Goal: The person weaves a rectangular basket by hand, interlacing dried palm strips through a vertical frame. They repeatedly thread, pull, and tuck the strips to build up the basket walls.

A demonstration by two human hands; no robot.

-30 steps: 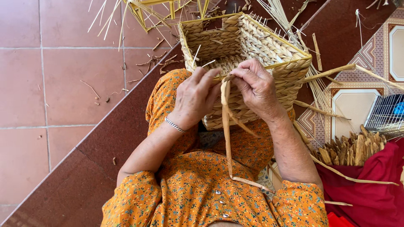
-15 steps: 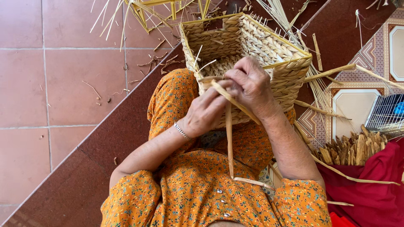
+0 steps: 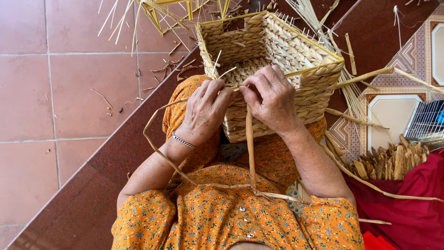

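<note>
Wire cage [image 3: 428,122] cut off rightward

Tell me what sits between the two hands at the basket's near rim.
In the head view, a flat straw strip hangs between the left hand and right hand, below the woven basket rim.

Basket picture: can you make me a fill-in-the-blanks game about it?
1. Both hands, the left hand and the right hand, work at the rim of a woven ____.
2. The basket rests on the person's ____.
3. A long strip hangs down between the two ____.
4. The left wrist wears a ____.

Missing words: basket; lap; hands; bracelet
</note>
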